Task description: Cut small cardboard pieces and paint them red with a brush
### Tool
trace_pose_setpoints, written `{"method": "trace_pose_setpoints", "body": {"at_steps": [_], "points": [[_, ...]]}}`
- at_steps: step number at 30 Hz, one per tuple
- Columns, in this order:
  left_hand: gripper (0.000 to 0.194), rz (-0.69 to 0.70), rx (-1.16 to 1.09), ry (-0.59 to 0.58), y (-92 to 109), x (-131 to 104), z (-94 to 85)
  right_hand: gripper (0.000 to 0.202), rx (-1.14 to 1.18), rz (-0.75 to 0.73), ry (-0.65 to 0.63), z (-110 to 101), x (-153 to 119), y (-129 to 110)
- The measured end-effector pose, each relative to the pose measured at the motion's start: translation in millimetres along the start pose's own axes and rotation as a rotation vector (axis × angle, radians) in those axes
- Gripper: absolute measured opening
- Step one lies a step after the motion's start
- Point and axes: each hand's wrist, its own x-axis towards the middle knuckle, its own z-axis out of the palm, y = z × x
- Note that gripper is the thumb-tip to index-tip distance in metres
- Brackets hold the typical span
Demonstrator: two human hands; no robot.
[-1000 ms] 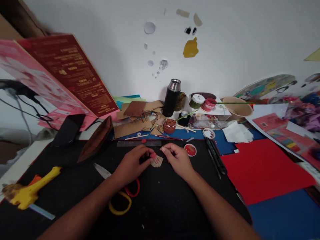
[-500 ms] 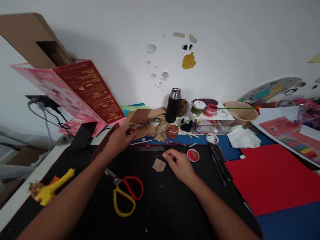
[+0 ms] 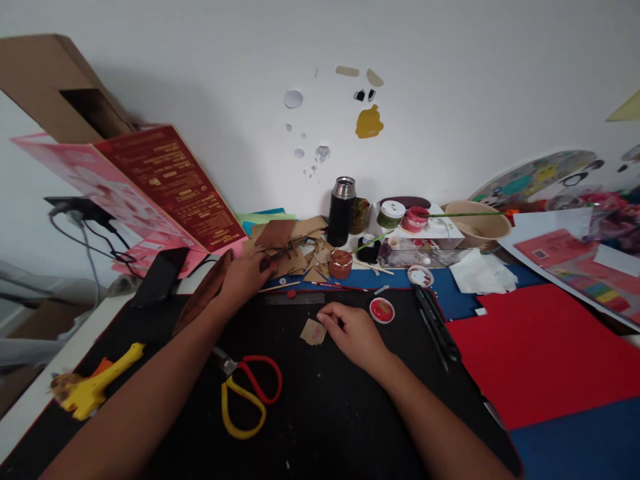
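Note:
My left hand [image 3: 245, 279] reaches to the back left of the black mat, fingers curled together beside the pile of cardboard scraps [image 3: 313, 257]. What sits between its fingertips, if anything, is hidden. A curved brown piece [image 3: 203, 293] lies partly behind that hand and wrist. My right hand [image 3: 353, 333] rests on the mat with thumb and fingers pinched. Its fingertips are at the upper right edge of a small torn cardboard piece [image 3: 313, 332]; I cannot tell whether they grip anything. Scissors [image 3: 245, 390] with red and yellow handles lie between my forearms.
A ruler [image 3: 295, 299] lies behind the cardboard piece. An open jar of brown paint [image 3: 341, 265] and a black flask [image 3: 342, 213] stand at the back. A red-stained lid [image 3: 382, 310], a black cutter [image 3: 437, 323] and red paper [image 3: 545, 360] are on the right; a yellow figure [image 3: 95, 383] is left.
The view has shifted slightly. My left hand stays by the scraps, and more of the brown piece shows beside it. My right fingertips have come slightly closer to the cardboard piece.

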Motion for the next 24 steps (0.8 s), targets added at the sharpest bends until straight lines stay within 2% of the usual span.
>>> {"method": "trace_pose_setpoints", "body": {"at_steps": [8,24], "points": [[0.037,0.008,0.033,0.014,-3.4,-1.7,3.3,0.017,-0.046,0.014,-0.028,-2.7,-0.4,-3.5],[0.032,-0.029,0.082,0.014,-0.5,-1.5,-4.1,0.014,-0.098,-0.001,-0.065,-5.4,-1.4,-8.8]]}}
